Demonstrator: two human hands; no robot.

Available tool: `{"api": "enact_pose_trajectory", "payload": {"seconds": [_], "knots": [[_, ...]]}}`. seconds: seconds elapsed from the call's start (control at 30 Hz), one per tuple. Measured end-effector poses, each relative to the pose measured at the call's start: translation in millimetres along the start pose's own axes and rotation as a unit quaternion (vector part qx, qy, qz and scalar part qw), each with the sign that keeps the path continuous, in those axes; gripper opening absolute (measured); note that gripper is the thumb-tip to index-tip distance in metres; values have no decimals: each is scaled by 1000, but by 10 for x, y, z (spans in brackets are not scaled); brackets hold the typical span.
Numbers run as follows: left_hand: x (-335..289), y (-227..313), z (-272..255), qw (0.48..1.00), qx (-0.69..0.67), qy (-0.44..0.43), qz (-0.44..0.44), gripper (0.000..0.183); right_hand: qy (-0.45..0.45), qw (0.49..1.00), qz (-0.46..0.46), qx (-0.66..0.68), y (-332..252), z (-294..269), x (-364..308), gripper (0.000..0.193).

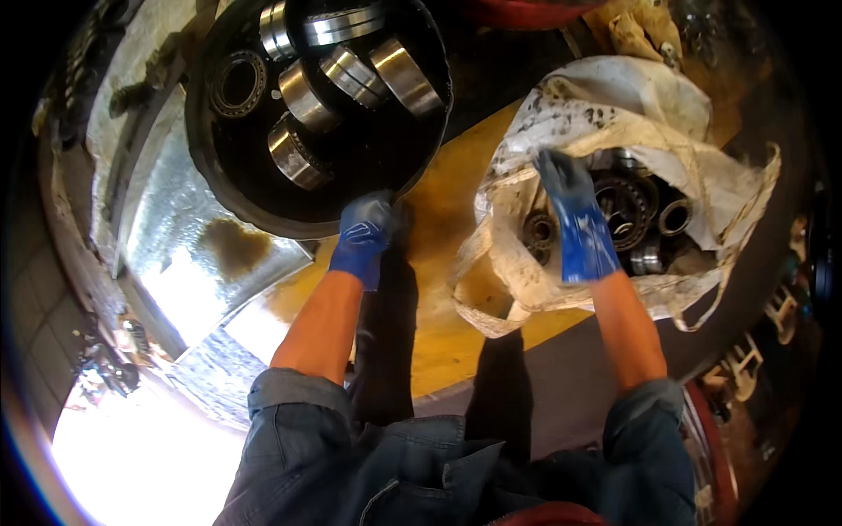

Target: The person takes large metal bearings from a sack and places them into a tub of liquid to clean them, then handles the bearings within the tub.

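My left hand (363, 230), in a blue glove, is closed at the near rim of a round black tub (289, 226). Several shiny steel bearing rings lie in the tub, among them a wide ring (406, 77) and a roller bearing (238, 84). On the right, my gloved right hand (572, 210) reaches across the mouth of a dirty white woven sack (605, 110). Its fingers, somewhat blurred, are closed at the sack's far left edge. Inside the sack sit several dark, greasy bearings, including a large one (624, 210) and a smaller ring (674, 216).
Under the sack and tub is a yellow-brown surface (447, 333). A bent sheet of shiny metal (189, 228) with a brown stain lies left of the tub. The sack's strap loops (478, 317) hang toward me. A red object (526, 10) stands at the far edge.
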State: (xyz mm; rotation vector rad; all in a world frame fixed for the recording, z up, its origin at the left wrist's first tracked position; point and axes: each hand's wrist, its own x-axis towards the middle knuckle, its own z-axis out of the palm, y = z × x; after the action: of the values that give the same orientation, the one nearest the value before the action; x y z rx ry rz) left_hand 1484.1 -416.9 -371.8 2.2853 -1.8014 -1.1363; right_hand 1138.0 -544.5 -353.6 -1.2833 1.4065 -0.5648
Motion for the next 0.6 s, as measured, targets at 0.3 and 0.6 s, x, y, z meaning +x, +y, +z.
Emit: {"api": "enact_pose_trajectory", "payload": {"seconds": [0.3, 0.6], "knots": [[26, -306, 197, 996, 73, 36, 20, 37, 133, 957, 255, -35, 2631, -439, -2169, 30], [254, -368, 337, 993, 104, 48, -25, 47, 122, 939, 287, -144, 3076, -527, -1815, 47]]}}
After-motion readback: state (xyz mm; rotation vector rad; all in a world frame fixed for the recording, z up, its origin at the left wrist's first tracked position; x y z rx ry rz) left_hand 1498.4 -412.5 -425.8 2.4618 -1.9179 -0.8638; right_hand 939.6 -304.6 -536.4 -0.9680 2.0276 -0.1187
